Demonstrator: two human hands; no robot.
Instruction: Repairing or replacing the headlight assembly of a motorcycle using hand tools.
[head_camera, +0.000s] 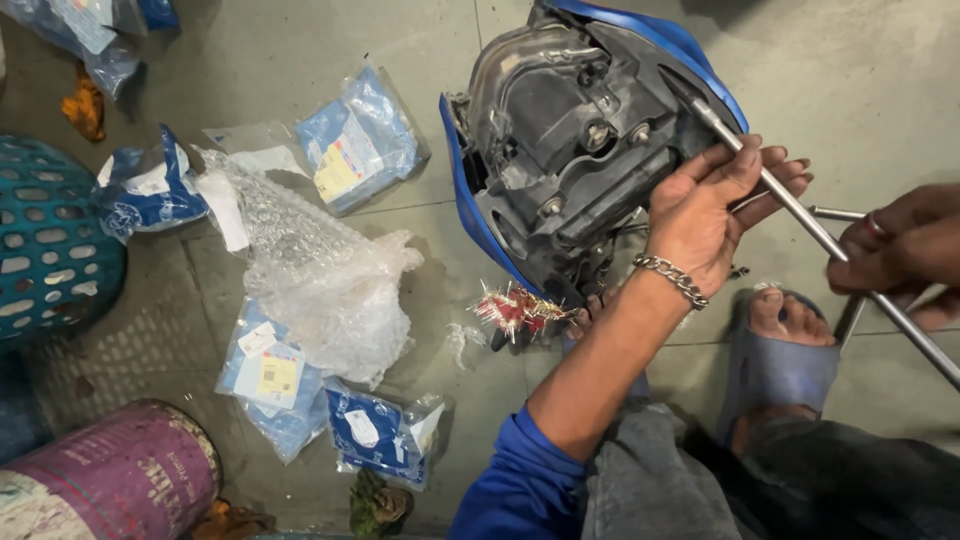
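Nearby, bubble wrap (320, 285) and 4 plastic packets (358, 140) litter floor (880, 80)

A blue headlight housing (580, 140) stands tilted on the concrete floor, its dark grey back facing up, showing moulded plastic ribs, round sockets and bolts. A long, thin metal T-handle wrench (800, 215) slants across its right edge, tip set into the housing.

Several flat blue plastic packets with white or yellow labels are scattered on the floor — one (357, 140) at upper centre, one (150, 190) at left, two (268, 385) (383, 432) below — around crumpled clear bubble wrap (320, 275).
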